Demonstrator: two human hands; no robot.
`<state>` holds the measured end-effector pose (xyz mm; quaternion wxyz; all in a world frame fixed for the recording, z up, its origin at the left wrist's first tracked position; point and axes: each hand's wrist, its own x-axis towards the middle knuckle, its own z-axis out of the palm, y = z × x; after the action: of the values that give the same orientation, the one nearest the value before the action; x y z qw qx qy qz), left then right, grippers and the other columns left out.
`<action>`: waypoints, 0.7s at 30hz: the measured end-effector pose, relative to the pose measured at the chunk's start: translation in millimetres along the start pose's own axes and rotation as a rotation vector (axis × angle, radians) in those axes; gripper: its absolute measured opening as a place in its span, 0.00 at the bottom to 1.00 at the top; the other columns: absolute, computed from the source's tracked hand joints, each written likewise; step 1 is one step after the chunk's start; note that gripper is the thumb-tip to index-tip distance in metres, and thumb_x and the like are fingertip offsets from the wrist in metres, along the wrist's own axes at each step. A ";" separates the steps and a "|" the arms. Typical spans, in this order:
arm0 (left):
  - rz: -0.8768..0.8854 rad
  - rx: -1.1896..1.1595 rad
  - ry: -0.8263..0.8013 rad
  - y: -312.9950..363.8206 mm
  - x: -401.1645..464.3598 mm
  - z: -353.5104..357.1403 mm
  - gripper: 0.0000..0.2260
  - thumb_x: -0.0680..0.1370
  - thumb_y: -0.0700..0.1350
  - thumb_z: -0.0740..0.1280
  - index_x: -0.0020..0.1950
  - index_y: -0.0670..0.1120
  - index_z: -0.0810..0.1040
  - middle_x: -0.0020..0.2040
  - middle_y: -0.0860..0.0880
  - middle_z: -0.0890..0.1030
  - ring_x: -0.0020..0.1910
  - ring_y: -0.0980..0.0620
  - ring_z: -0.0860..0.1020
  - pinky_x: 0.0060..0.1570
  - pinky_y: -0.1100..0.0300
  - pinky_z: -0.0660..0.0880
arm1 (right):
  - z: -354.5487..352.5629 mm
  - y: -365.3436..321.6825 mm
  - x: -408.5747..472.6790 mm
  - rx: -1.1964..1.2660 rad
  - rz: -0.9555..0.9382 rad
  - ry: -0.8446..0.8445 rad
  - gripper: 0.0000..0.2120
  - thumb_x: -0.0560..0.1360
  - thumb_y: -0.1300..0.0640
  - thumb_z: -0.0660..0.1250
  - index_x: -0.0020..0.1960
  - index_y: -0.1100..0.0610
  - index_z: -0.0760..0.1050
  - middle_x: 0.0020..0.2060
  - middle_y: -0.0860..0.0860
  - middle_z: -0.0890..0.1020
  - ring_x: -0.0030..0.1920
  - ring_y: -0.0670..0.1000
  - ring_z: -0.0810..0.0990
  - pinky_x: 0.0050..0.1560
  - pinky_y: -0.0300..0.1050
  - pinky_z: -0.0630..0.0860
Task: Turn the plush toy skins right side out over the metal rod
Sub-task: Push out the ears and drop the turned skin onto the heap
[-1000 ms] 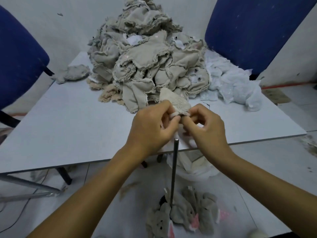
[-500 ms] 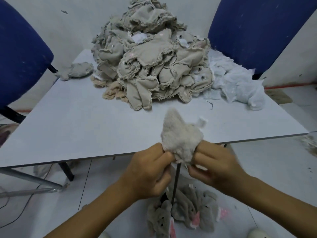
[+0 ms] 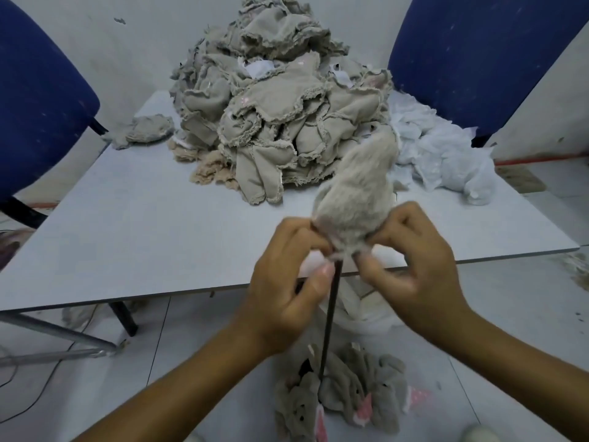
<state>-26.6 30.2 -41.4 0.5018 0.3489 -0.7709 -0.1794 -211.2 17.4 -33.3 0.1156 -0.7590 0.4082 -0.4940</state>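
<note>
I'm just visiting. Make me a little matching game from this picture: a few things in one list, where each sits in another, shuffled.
Things:
1. fuzzy plush skin
2. pile of beige inside-out skins
3. finished grey plush toys
4. white fabric heap

Places:
A. on the floor at the metal rod's foot
B. table, right side
C. atop the rod, gripped by both hands
D. table, middle back

Pairs: 1-C, 2-D, 3-A, 4-B

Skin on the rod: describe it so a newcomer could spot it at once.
Start at the table's near edge. Both hands pinch one fuzzy beige skin there, atop the dark rod. Unlike the pile behind, seams out, it shows fur and stands upright.
</note>
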 end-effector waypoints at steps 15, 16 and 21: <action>-0.499 -0.391 -0.409 -37.6 68.5 -18.2 0.30 0.71 0.38 0.77 0.69 0.56 0.71 0.67 0.51 0.75 0.63 0.58 0.77 0.60 0.61 0.76 | 10.6 36.3 62.1 1.106 1.075 -0.222 0.12 0.61 0.58 0.65 0.42 0.61 0.78 0.30 0.56 0.75 0.37 0.56 0.75 0.53 0.51 0.74; -0.560 -0.442 -0.381 -38.2 68.0 -15.7 0.29 0.70 0.39 0.77 0.68 0.55 0.72 0.64 0.49 0.77 0.60 0.56 0.79 0.56 0.61 0.78 | 10.4 38.5 62.2 1.115 1.108 -0.219 0.20 0.66 0.58 0.64 0.54 0.67 0.78 0.42 0.61 0.81 0.48 0.61 0.80 0.62 0.56 0.73; -0.796 -0.668 -0.184 -42.3 63.7 -1.5 0.26 0.65 0.39 0.77 0.62 0.42 0.78 0.52 0.42 0.85 0.52 0.45 0.84 0.48 0.58 0.81 | 14.5 34.1 58.5 0.407 0.721 0.035 0.02 0.81 0.56 0.63 0.52 0.51 0.73 0.40 0.52 0.78 0.36 0.42 0.78 0.37 0.38 0.75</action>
<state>-26.3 -44.7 -25.9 0.4088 0.4183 -0.5205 -0.6221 -205.7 -50.7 -21.8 0.4221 -0.5206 0.5437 -0.5052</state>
